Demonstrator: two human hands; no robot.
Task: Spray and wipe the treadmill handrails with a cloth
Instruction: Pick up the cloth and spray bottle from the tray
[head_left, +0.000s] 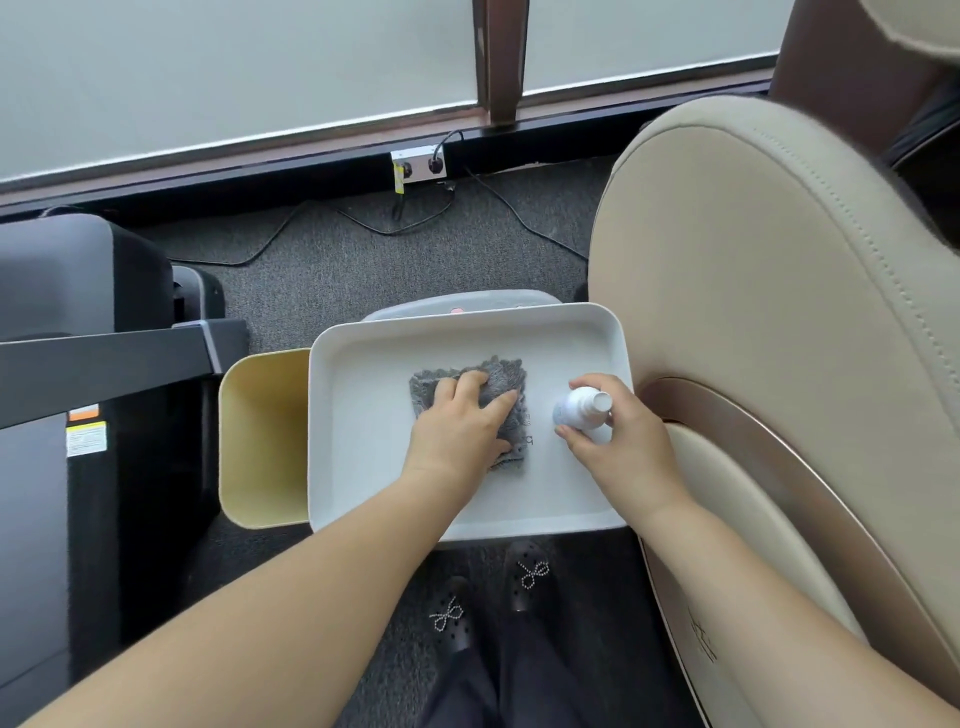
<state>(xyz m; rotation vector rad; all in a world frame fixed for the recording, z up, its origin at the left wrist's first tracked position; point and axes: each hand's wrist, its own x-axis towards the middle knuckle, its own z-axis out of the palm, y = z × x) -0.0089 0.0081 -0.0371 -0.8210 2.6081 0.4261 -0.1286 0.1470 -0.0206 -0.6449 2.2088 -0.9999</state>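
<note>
nearest the camera, two black shoes (488, 597) with beaded bows stand on dark grey carpet (363, 249), dark trouser legs below them. both bare forearms reach forward over a white tray (363, 467). the left hand (460, 423) lies on a grey fluffy cloth (506, 374) at the tray's centre, fingers curled into the pile and gripping it. the right hand (618, 439) is closed around a small white bottle (579, 408), thumb and fingers wrapped on its body, cap pointing toward the camera; any print on it is too small to read. faint dark marks on the tray beside the cloth are illegible. a yellow bin (260, 441) touches the tray's left edge. at far left, the black and grey treadmill (78, 364) shows a dark bar and a white warning label (85, 439) with an orange tag above it, text unreadable. a cream and brown padded chair (779, 312) fills the right side; a faint emblem low on its side is not legible. beyond, cables (395, 218) run across the carpet to a wall socket (418, 165) on the dark skirting, under frosted window panes (234, 67) in brown frames.
</note>
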